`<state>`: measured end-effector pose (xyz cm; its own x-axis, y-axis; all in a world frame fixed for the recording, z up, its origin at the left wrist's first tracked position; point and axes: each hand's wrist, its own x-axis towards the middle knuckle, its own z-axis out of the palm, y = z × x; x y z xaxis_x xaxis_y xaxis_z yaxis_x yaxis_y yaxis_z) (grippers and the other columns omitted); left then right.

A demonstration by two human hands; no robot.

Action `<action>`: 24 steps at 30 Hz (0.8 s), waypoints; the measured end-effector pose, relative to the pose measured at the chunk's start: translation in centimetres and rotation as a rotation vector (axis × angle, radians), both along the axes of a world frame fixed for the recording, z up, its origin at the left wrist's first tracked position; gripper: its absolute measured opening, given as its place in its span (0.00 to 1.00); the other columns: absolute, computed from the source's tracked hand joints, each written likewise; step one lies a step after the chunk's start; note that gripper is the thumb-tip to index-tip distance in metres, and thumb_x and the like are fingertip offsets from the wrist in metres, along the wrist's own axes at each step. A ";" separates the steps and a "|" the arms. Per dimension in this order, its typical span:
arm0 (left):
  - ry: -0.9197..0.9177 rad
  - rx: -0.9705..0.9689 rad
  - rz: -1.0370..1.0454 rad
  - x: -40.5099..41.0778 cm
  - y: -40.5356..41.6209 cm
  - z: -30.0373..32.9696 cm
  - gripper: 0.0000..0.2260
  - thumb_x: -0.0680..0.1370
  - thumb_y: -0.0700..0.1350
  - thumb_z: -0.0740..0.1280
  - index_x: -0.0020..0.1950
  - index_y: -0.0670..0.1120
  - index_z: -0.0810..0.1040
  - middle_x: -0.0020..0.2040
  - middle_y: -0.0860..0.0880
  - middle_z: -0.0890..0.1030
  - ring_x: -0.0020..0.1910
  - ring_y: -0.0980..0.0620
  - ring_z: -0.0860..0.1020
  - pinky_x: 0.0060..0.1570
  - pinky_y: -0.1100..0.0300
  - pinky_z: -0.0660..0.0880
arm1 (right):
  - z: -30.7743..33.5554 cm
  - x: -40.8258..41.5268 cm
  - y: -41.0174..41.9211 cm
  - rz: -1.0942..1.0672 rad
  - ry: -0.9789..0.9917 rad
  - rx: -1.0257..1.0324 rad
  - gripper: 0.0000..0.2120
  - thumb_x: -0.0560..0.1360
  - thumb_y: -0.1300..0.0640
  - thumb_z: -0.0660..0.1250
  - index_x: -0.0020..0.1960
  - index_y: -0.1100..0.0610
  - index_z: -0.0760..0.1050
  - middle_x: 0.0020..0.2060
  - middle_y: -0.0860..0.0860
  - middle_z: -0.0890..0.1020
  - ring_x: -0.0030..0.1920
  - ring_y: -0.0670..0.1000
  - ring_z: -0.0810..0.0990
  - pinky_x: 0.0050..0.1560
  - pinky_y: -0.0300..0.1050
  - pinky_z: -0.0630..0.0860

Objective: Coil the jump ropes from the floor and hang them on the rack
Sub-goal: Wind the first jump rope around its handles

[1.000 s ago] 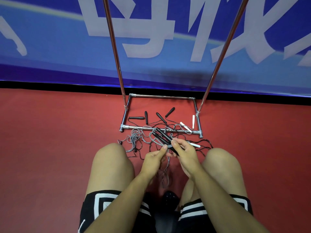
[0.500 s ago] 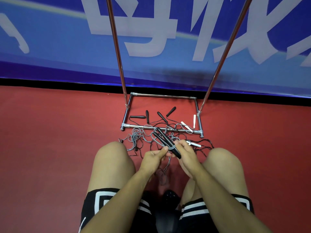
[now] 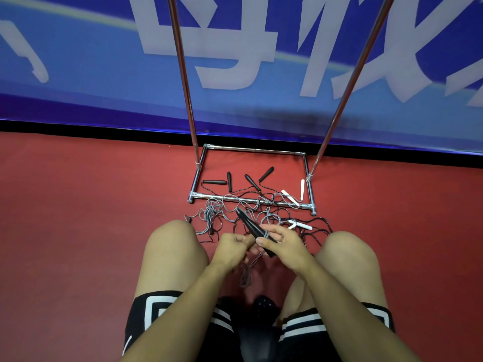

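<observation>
My right hand point(image 3: 283, 241) grips a pair of black jump-rope handles point(image 3: 251, 226) that point up and left, with grey cord wound around them near my fingers. Just left of them, my left hand point(image 3: 232, 246) pinches the grey cord point(image 3: 247, 273), which hangs in a loop between my knees. A tangle of grey and black ropes point(image 3: 235, 212) lies on the red floor in front of me. Beyond it stands the chrome rack point(image 3: 251, 201), with its base frame on the floor and two uprights rising out of view.
Several loose black handles point(image 3: 230, 181) and white handles point(image 3: 290, 197) lie inside the rack's base, and another white pair point(image 3: 300, 225) lies by my right knee. A blue banner wall point(image 3: 78, 74) stands behind the rack. My bare knees flank the ropes.
Both hands have drawn slightly closer to me with the handles. The grey cord now wraps the black handles near my right fingers, and my left hand has moved lower along the cord.
</observation>
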<state>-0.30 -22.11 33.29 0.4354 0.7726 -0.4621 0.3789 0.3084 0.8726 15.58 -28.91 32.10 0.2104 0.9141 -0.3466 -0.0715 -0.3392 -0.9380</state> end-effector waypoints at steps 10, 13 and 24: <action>-0.029 0.011 -0.115 0.6 -0.6 -0.1 0.18 0.85 0.42 0.60 0.37 0.48 0.79 0.27 0.51 0.75 0.23 0.57 0.67 0.27 0.62 0.64 | 0.2 -0.2 0.3 -0.150 0.081 0.022 0.13 0.75 0.66 0.75 0.59 0.62 0.78 0.44 0.56 0.87 0.42 0.51 0.86 0.36 0.40 0.79; -0.003 -0.026 -0.030 0.6 -0.4 -0.3 0.16 0.85 0.47 0.63 0.39 0.46 0.80 0.25 0.50 0.74 0.21 0.55 0.67 0.25 0.64 0.63 | -0.1 -0.1 0.4 -0.178 0.006 0.045 0.15 0.75 0.65 0.75 0.60 0.62 0.76 0.46 0.58 0.86 0.40 0.48 0.86 0.35 0.38 0.76; -0.096 -0.123 -0.073 0.4 -0.6 -0.4 0.14 0.85 0.44 0.63 0.41 0.45 0.80 0.23 0.56 0.69 0.23 0.59 0.66 0.29 0.62 0.63 | -0.8 0.2 0.5 -0.201 -0.055 0.061 0.18 0.79 0.65 0.70 0.67 0.65 0.69 0.48 0.60 0.81 0.33 0.43 0.78 0.37 0.37 0.75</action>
